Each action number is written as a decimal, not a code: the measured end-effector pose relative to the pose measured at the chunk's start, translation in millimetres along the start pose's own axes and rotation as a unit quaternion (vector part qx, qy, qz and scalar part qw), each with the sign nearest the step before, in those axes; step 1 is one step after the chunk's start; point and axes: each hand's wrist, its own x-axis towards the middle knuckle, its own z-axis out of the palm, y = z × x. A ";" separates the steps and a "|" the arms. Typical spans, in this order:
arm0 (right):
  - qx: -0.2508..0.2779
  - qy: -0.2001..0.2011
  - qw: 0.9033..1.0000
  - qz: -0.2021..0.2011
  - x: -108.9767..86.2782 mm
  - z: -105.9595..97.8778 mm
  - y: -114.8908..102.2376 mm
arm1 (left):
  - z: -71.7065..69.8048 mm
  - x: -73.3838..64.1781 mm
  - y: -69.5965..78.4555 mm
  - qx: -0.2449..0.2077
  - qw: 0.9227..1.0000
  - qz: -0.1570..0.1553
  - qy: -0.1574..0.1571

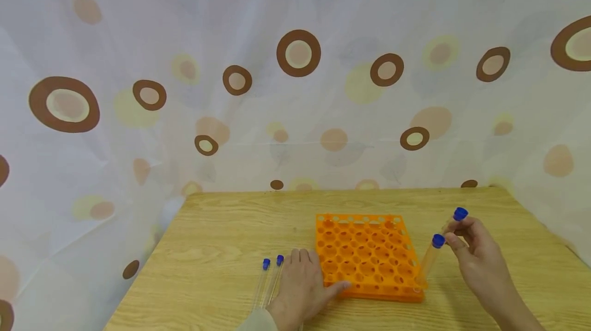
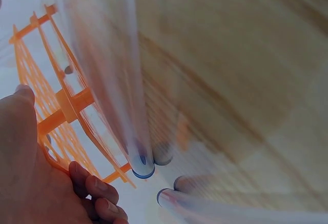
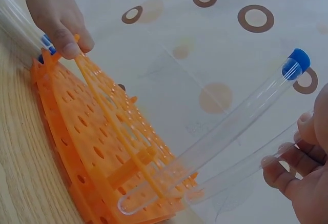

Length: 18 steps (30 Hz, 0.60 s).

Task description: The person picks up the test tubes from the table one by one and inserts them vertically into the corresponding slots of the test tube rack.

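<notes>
An orange test tube rack (image 1: 367, 254) with rows of round holes sits on the table. My left hand (image 1: 300, 285) grips its front left corner, with the thumb over the front edge and the fingers along the left side. In my right hand (image 1: 477, 254), to the right of the rack, the fingertips pinch a clear test tube with a blue cap (image 1: 460, 213). A second blue-capped test tube (image 3: 220, 131) leans at the rack's front right corner, tilted toward that hand. Whether its bottom is in a hole, I cannot tell.
Several clear tubes with blue caps (image 1: 266, 264) lie on the wooden table (image 1: 221, 228) left of my left hand, partly hidden by it. A patterned sheet (image 1: 337, 100) hangs behind the table and along both sides.
</notes>
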 end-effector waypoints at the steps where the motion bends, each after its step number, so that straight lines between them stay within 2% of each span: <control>1: 0.008 0.005 1.000 -0.005 0.3 0.5 -0.9 | -0.4 0.0 0.2 -0.001 1.000 0.000 0.001; 6: 0.050 0.010 0.999 -0.016 1.9 2.3 -5.4 | -2.4 -0.2 0.2 -0.007 1.000 -0.003 -0.001; 12: 0.003 -0.022 1.000 0.012 0.8 3.1 -2.2 | -3.8 -1.3 0.3 -0.013 1.000 -0.002 -0.006; 18: -0.002 -0.052 0.997 0.048 0.4 4.8 1.4 | -2.9 -1.2 0.6 -0.013 1.000 -0.001 -0.003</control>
